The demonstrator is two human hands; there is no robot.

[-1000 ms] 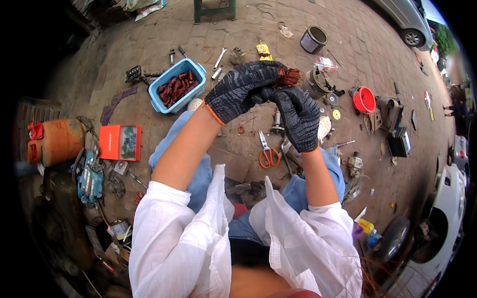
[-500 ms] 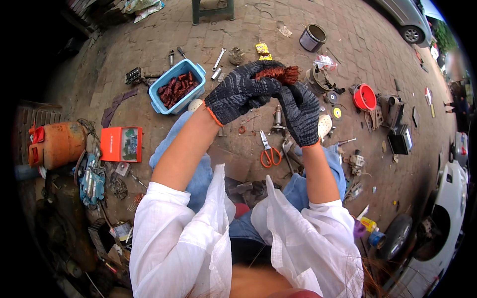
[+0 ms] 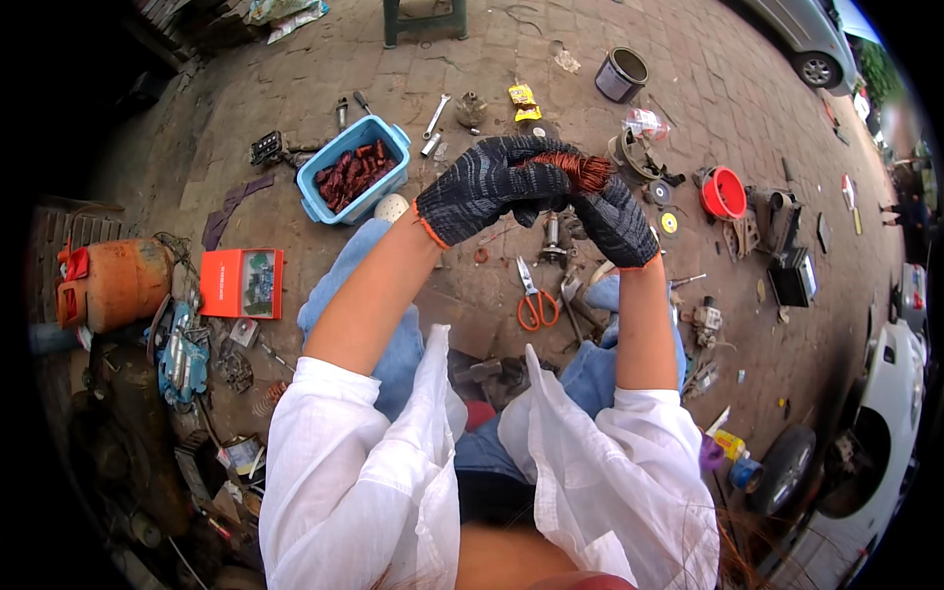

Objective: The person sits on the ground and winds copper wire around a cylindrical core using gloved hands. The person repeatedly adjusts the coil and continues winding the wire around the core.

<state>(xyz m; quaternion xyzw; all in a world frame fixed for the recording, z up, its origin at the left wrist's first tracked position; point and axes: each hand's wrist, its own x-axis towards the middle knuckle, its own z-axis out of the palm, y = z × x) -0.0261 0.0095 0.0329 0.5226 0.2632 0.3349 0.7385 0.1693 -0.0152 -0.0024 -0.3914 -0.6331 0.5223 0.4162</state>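
Both hands wear dark grey knit gloves with orange cuffs. My left hand (image 3: 492,189) is closed around a bundle of copper wire (image 3: 588,173), whose reddish-brown strands stick out to the right past the fingers. At the bundle's right end, my right hand (image 3: 618,218) is bent in with its fingers curled against the strands; part of its grip is hidden. Below the hands, scissors (image 3: 536,298) with orange handles lie on the ground between my knees. To the left stands a light blue basin (image 3: 307,202) holding several dark red-brown copper wire pieces.
An open red box (image 3: 222,283) and an orange gas cylinder (image 3: 123,283) are at the left. Near the basin lies a wrench (image 3: 437,116). A dark can (image 3: 621,76), a red bowl (image 3: 723,194) and scattered metal parts sit on the right. Beyond is a green stool (image 3: 425,22).
My right hand has shifted right and turned inward at the wrist, its fingers now lower on the bundle's end. The bundle has moved slightly right and down with my left hand.
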